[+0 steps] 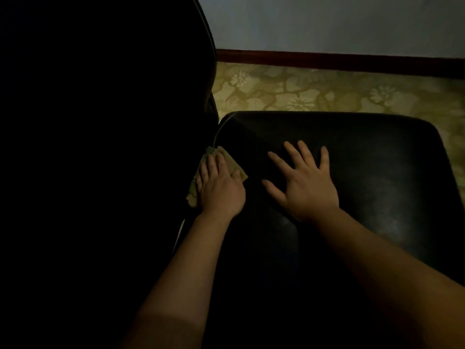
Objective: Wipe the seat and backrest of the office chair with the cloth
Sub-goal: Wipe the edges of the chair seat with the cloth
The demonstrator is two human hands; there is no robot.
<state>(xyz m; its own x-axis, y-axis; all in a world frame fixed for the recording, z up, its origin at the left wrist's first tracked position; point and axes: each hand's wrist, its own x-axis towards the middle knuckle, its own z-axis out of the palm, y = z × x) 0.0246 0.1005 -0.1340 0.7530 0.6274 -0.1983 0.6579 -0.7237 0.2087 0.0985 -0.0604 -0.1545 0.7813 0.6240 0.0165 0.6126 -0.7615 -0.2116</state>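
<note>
The black leather seat (377,172) of the office chair fills the middle and right of the view. Its black backrest (113,122) rises as a dark mass on the left. My left hand (220,187) lies flat with straight fingers on a yellow-green cloth (234,165), pressing it down at the seam where seat meets backrest. Cloth edges stick out past the fingertips and under the wrist side. My right hand (305,182) rests on the seat with fingers spread wide, holding nothing.
Patterned yellow-green floor (327,89) lies beyond the seat's far edge. A dark red skirting board (339,61) runs along a pale wall (327,21). The room is dim and the backrest's surface is hard to make out.
</note>
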